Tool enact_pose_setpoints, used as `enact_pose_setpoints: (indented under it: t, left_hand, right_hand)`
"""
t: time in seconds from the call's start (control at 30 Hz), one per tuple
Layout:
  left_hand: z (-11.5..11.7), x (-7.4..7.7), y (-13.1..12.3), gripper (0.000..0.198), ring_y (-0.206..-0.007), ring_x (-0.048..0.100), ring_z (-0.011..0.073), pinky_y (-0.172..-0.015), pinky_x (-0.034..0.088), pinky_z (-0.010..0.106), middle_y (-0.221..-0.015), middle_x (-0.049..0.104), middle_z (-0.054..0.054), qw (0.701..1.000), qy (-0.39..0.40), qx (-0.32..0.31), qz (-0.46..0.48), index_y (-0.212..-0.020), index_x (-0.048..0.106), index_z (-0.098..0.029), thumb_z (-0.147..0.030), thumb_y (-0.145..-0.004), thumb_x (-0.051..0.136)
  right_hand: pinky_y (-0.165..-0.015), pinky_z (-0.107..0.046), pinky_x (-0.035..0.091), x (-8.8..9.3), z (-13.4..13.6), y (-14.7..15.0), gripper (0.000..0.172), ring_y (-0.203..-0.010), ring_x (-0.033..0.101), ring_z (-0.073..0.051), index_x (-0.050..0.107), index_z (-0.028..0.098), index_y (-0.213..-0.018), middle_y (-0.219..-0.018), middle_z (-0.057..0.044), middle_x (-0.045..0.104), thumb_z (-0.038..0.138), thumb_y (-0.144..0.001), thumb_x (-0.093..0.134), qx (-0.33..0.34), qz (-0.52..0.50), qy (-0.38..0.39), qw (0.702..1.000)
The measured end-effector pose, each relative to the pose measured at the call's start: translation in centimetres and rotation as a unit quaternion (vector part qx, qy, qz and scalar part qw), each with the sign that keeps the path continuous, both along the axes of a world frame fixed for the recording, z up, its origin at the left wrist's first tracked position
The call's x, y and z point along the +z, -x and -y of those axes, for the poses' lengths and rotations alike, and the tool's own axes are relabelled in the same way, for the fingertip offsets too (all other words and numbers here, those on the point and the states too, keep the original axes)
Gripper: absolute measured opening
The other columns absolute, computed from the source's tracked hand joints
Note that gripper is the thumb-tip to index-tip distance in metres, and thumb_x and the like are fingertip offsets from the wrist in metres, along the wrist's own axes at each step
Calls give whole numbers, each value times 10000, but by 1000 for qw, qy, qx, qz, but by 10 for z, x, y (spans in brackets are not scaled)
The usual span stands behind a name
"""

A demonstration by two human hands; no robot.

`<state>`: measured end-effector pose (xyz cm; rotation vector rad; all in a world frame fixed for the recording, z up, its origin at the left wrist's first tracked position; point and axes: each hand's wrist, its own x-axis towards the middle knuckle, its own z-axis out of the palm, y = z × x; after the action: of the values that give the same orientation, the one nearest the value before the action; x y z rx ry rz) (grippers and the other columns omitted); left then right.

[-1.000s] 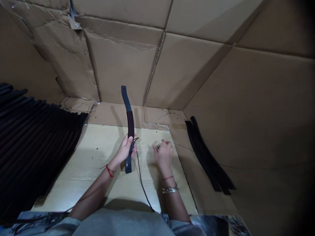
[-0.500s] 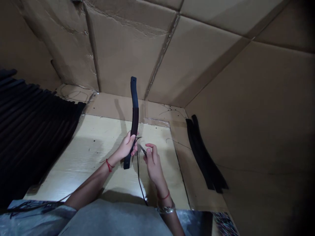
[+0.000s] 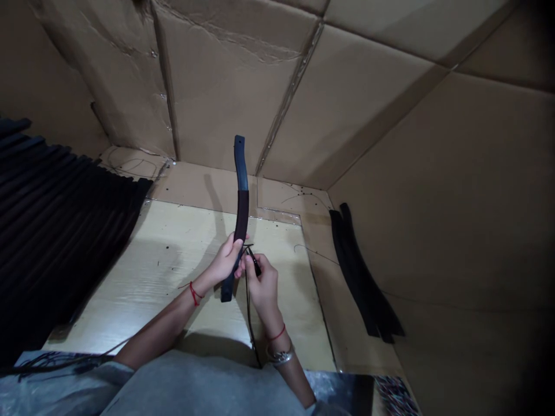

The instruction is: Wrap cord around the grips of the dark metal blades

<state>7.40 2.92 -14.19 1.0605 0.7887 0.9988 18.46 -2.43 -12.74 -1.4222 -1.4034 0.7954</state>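
Observation:
My left hand (image 3: 225,261) is closed round the lower part of a long curved dark strap (image 3: 240,190), which stands upright over the pale wooden board (image 3: 173,271); its middle carries a darker wrapped section. My right hand (image 3: 260,283) sits right beside it, fingers pinched on a small dark tool (image 3: 255,263) held against the strap near the left thumb. A thin black cord (image 3: 249,315) hangs from that spot down toward my lap.
A big pile of dark straps (image 3: 56,231) fills the left side. A few more dark straps (image 3: 359,271) lie on the cardboard floor at right. Cardboard walls (image 3: 368,115) close the space in behind and to the right. Loose threads lie on the far cardboard.
My right hand came off the board at the right, picked up the small tool and moved left to the strap. The left hand kept hold of the strap and tilted it more upright.

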Motion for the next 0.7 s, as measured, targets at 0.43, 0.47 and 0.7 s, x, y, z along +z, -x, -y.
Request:
enact_pose_setpoints:
  t: [0.43,0.47,0.7]
  left_hand:
    - [5,1,-4,631,-275,442,96,-287,335,166,-393,458,-105,1000,14,-1,3,-1182,453,-148,-678,-839,445]
    - [6,2,-4,631,-276,441,96,-288,335,165,-390,460,-104,1000,14,-3,5,-1182,450,-148,-678,-840,441]
    - [8,3,-5,647,-273,443,102,-294,339,171,-383,466,-102,1000,14,-11,9,-1214,440,-136,-670,-850,425]
  right_hand:
    - [-548,-267,448,-6,-2,7,312,-498,571,-147,496,222,-691,-529,32,557,408,-942,505,-3,-81,10,997]
    - [-546,-267,446,-6,-2,7,316,-495,569,-147,495,222,-687,-526,33,556,410,-942,505,-4,-85,10,996]
    - [-540,-267,445,-6,-1,8,342,-484,567,-144,506,218,-668,-511,35,559,439,-929,520,-6,-111,8,994]
